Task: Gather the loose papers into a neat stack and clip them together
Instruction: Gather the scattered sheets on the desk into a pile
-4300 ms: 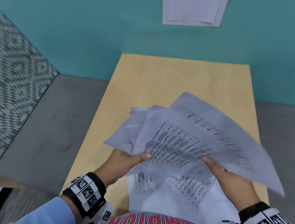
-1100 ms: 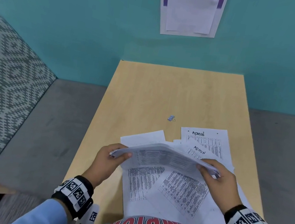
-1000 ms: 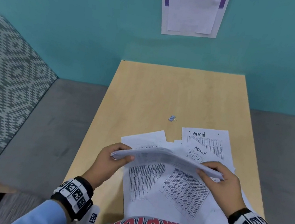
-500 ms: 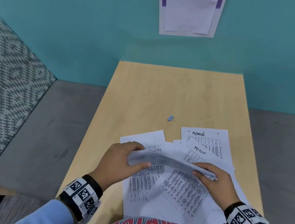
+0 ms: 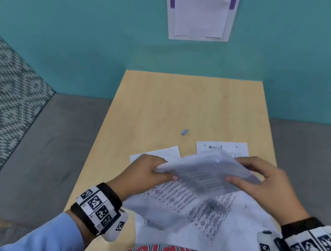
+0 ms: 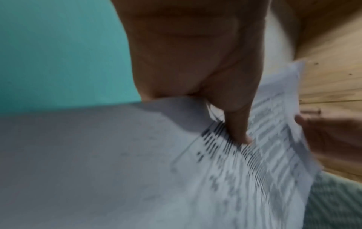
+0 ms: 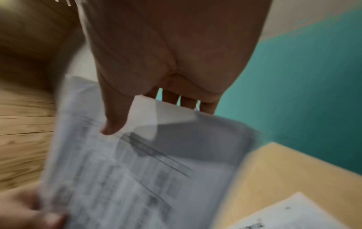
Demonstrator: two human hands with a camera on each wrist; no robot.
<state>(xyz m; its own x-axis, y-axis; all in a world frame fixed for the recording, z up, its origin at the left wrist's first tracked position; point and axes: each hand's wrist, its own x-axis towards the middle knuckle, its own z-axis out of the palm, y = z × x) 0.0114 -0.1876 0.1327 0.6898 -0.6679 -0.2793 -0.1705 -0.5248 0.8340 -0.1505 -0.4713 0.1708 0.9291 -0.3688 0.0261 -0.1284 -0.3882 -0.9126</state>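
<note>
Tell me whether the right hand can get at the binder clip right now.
Probably not yet: the right hand grips the bundle of papers together with the left hand. The table path to the binder clip looks unobstructed.

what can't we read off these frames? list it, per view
- Held papers: motion-blurred in every view; sheet count and print unreadable.
- Clip: tiny in head view; type unclear.
- Left hand fingers: under the sheets.
- Papers on the table: partly covered by hands, shirt.
</note>
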